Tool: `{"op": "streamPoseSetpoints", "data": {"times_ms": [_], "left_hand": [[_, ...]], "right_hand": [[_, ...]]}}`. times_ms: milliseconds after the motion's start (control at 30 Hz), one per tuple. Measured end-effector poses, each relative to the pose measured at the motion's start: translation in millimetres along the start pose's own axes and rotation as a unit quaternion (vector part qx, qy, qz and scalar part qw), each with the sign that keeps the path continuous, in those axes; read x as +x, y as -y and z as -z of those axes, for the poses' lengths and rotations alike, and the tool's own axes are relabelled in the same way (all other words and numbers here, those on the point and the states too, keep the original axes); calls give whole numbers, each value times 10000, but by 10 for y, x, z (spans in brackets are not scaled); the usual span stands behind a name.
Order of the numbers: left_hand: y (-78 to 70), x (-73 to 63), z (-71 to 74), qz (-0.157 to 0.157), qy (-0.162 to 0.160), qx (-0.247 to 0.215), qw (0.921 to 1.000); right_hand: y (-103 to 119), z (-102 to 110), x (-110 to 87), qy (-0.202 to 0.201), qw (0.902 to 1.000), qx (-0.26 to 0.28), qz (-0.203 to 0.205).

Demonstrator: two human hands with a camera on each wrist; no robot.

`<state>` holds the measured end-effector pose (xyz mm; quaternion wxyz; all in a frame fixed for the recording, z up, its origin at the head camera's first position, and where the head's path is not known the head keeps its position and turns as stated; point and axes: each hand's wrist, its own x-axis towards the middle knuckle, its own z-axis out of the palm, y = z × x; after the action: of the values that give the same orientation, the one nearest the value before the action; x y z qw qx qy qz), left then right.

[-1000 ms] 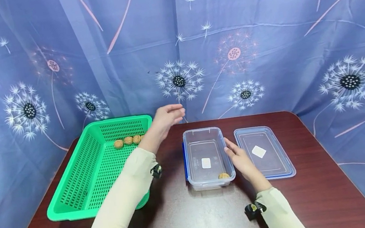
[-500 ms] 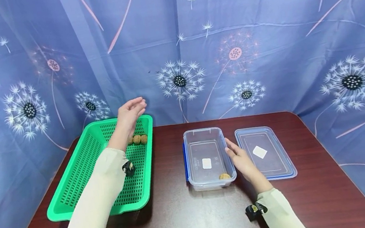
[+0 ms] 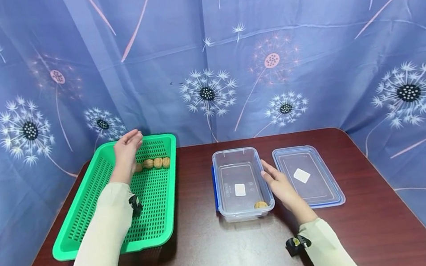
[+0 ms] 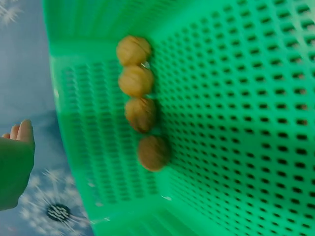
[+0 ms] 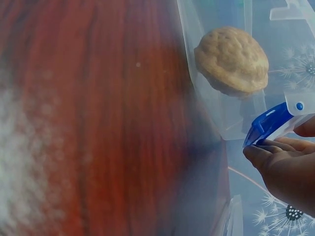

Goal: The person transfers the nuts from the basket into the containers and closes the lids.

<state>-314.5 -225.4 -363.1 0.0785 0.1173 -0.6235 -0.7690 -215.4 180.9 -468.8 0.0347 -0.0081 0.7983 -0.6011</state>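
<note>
Basket (image 3: 155,199) holds walnuts (image 3: 158,162) (four), left hand (image 3: 125,157) above; right hand (image 3: 284,190) touches box (image 3: 238,173)

The head view looks forward and down; 2 wrist views sit nearer; left shares its basket (image 3: 153,199); right its container (image 3: 238,174).

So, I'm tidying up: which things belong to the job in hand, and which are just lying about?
Likely in use:
green basket, under the left hand
walnuts inside it
clear container, at the right hand
its single walnut

Apparently just lying about:
lid, perhaps for later
</note>
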Motion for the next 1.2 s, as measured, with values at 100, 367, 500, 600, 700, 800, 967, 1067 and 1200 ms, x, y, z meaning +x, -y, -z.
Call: {"op": "streamPoseSetpoints", "data": {"times_ms": [100,367,500,600,700,800,967,1067,1200], "left_hand": [[46,32,97,226,-218,-37,9995],[247,168,297,471,-772,-92,9959],[339,195,384,576,-932,229,9937],[390,193,459,653,-953,445,9923],[419,173,525,693,-891,764,9907],[439,166,579,801,-822,1090,9874],[521,196,656,952,-718,1432,9825],[578,217,698,1080,-507,1687,9784],[644,257,749,1368,-273,1978,9703]], "right_hand": [[3,8,2,6,10000,-11,-28],[12,23,1,32,10000,-29,-23],[0,18,6,100,9999,49,-46],[-7,11,4,106,9999,67,-9],[-6,4,-2,86,9999,78,20],[20,5,-13,96,9999,107,3],[202,5,-100,117,9998,135,-97],[325,-6,-151,104,9998,56,-133],[305,-7,-138,124,9997,102,-159]]}}
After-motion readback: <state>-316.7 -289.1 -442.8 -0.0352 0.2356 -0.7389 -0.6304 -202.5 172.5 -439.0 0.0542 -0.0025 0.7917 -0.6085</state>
